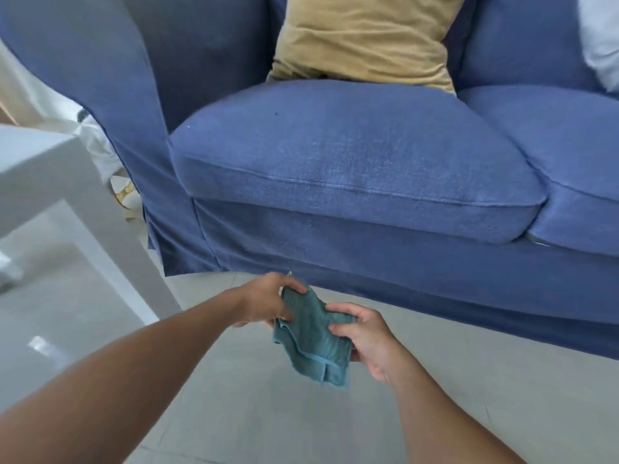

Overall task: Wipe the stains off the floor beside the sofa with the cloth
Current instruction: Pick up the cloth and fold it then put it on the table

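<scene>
A teal cloth, folded and hanging loosely, is held up in the air between both hands, just in front of the blue sofa. My left hand pinches the cloth's upper left corner. My right hand grips its right edge with thumb on top. Below them lies the pale grey tiled floor. No stain shows clearly on the visible tiles.
A white low table with a glossy lower shelf stands at the left, close to the sofa's arm. A tan cushion and a white cushion lean on the sofa back. The sofa skirt hangs to the floor.
</scene>
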### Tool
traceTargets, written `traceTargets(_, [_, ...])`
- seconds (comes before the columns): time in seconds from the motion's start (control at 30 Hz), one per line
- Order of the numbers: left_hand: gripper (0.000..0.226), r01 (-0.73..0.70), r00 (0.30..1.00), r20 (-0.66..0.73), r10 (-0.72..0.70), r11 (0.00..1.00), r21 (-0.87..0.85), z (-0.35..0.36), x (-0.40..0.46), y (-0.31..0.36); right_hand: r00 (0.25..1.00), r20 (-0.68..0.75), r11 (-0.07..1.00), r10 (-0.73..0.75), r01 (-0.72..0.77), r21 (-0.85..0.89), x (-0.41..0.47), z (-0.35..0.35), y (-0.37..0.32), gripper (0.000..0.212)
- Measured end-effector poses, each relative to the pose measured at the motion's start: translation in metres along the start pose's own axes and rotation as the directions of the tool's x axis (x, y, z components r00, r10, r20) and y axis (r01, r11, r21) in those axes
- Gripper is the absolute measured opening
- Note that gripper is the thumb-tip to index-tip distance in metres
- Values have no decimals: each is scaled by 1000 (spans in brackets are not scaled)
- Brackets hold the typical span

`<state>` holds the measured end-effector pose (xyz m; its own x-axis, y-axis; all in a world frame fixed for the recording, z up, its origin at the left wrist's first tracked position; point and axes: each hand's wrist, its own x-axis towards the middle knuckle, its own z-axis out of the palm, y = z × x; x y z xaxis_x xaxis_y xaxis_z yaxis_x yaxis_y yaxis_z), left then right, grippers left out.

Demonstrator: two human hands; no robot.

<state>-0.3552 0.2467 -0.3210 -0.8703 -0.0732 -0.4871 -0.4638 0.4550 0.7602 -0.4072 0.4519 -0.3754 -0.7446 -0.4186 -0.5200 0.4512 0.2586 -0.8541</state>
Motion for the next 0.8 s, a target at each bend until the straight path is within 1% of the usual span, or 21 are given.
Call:
traceTargets(0.1, [56,-27,995,-95,32,998,60,-38,-44,44,996,90,998,-24,28,-48,-15,23,-59,36])
traceTargets(0.2, [54,-13,982,-189,22,999,49,-98,-97,82,975,203,995,-91,100,-32,-33,55,-128,33])
traceTargets(0.27, [52,-23,957,-288,37,998,52,-141,-134,102,941,293,985,-168,174,6,-47,82,-176,32])
traceTargets(0.33, [50,-51,919,-389,65,998,47,-178,-172,116,892,378,968,-247,249,45,-57,109,-221,31])
traceTargets(0.4, [49,-81,870,-490,52,996,-38,-211,-214,118,847,441,951,-298,303,61,-65,147,-261,31])
traceTargets(0.47, [51,-92,812,-583,-29,980,-178,-235,-258,102,800,504,937,-327,342,66,-74,196,-288,32])
traceTargets(0.5, [53,-81,786,-613,-76,971,-225,-244,-278,89,772,544,930,-328,365,41,-79,223,-298,33])
traceTargets(0.53, [54,-49,778,-616,-125,965,-258,-248,-289,78,757,567,920,-326,392,5,-79,240,-302,34])
traceTargets(0.6, [55,33,732,-640,-232,951,-307,-251,-323,45,703,656,877,-275,463,-129,-86,290,-303,36])
traceTargets(0.7, [49,143,642,-675,-364,921,-361,-250,-377,-3,608,772,755,-184,590,-285,-103,364,-288,40])
traceTargets(0.8, [45,295,540,-694,-476,879,-374,-244,-414,-37,534,834,607,-138,711,-354,-128,418,-272,46])
